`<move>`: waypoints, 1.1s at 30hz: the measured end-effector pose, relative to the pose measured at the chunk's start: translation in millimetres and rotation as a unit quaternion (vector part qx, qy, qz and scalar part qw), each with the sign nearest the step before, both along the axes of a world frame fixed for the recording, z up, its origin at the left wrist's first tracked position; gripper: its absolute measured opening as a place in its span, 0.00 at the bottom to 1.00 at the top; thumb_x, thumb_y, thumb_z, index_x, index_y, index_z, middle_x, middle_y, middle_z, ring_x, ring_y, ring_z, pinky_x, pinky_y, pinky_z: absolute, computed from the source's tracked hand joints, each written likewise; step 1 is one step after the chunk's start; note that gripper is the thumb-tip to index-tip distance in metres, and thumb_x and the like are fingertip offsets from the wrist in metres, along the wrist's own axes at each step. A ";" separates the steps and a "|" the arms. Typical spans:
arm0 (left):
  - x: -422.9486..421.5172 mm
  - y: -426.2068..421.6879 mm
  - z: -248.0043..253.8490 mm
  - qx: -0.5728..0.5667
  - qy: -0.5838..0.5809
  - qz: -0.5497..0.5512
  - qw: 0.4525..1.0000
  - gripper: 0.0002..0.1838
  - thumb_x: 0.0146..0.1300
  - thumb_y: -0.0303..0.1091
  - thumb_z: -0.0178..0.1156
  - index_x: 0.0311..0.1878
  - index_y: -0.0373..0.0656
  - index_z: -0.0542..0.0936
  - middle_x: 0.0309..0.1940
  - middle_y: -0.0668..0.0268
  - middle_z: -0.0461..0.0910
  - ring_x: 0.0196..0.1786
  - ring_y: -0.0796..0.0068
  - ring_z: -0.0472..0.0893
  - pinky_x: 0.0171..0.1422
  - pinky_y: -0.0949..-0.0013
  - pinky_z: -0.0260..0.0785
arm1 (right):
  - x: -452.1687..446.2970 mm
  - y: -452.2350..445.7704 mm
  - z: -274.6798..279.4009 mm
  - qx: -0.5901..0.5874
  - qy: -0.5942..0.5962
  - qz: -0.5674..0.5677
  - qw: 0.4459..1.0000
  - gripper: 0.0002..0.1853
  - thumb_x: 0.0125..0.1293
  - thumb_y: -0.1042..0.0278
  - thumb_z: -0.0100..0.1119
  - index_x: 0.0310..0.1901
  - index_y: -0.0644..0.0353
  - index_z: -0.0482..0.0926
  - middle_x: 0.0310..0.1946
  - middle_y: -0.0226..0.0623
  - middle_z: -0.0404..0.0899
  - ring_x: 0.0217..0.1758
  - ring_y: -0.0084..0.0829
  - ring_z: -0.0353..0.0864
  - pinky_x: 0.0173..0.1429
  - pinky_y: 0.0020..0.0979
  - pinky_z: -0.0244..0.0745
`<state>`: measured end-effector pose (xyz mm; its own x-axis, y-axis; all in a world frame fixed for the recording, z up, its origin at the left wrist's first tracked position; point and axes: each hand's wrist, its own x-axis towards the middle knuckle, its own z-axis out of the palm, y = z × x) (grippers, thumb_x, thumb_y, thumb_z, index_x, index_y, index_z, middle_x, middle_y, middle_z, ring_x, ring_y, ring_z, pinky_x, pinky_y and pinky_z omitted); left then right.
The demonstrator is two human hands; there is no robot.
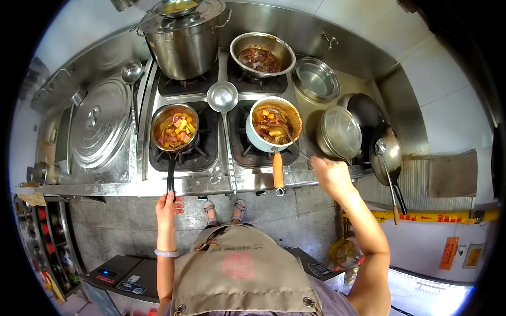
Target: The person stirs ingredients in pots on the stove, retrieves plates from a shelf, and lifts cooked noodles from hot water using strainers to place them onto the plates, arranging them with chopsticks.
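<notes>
My left hand (168, 207) is at the end of the black handle of a small frying pan (175, 128), its fingers closed round the handle tip. The pan sits on the front left burner with chopped colourful vegetables in it. My right hand (328, 171) grips the thin handle of a spoon (289, 136), whose bowl dips into the stew. That stew is in a light blue saucepan (258, 141) on the front right burner. The saucepan's wooden handle (278, 171) points toward me, untouched.
A large lidded pot (182, 50) and a steel bowl of dark food (262, 55) stand behind. A ladle (222, 97) lies between the burners. Metal bowls (317, 79), a strainer (340, 131) and woks (387, 155) are at right, a round lid (101, 124) at left.
</notes>
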<state>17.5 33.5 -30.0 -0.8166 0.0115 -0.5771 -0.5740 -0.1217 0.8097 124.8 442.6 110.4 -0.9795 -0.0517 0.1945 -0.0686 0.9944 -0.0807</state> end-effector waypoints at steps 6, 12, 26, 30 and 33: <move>2.3 -1.4 -0.7 0.004 0.010 -0.003 1.000 0.16 0.63 0.42 0.55 0.40 0.37 0.71 0.27 0.60 0.78 0.22 0.77 0.75 0.23 0.76 0.68 | -20.1 7.9 -38.4 0.021 -0.034 0.032 0.999 0.03 0.48 0.79 0.49 0.25 0.61 0.69 0.18 0.43 0.74 0.20 0.43 0.76 0.22 0.37 0.70; 6.3 0.1 4.8 -0.008 -0.002 -0.006 1.000 0.18 0.61 0.45 0.56 0.42 0.37 0.71 0.30 0.59 0.79 0.24 0.77 0.76 0.25 0.75 0.69 | -38.8 14.6 -47.8 0.019 0.053 -0.059 0.997 0.08 0.51 0.77 0.48 0.34 0.65 0.73 0.18 0.44 0.74 0.21 0.43 0.77 0.22 0.37 0.70; 39.0 58.5 9.0 0.040 -0.088 -0.359 0.928 0.17 0.62 0.42 0.55 0.40 0.34 0.77 0.34 0.62 0.80 0.32 0.78 0.78 0.36 0.76 0.71 | 0.8 28.2 5.7 0.017 -0.021 0.053 0.998 0.09 0.49 0.77 0.51 0.34 0.63 0.75 0.17 0.39 0.73 0.18 0.38 0.75 0.20 0.34 0.68; 40.0 57.1 -1.1 0.039 -0.078 -0.379 0.921 0.16 0.63 0.40 0.54 0.40 0.35 0.76 0.34 0.63 0.80 0.32 0.79 0.78 0.36 0.76 0.71 | -27.2 35.5 -35.8 0.036 -0.038 0.065 0.996 0.06 0.50 0.77 0.50 0.31 0.62 0.73 0.18 0.41 0.74 0.19 0.38 0.76 0.20 0.35 0.68; 39.4 60.2 6.2 0.027 -0.080 -0.396 0.914 0.15 0.63 0.39 0.53 0.40 0.35 0.77 0.34 0.63 0.80 0.32 0.80 0.78 0.35 0.77 0.70 | -48.7 34.1 -45.1 0.035 0.008 0.043 0.998 0.05 0.49 0.77 0.49 0.30 0.63 0.73 0.18 0.42 0.75 0.20 0.39 0.77 0.20 0.35 0.69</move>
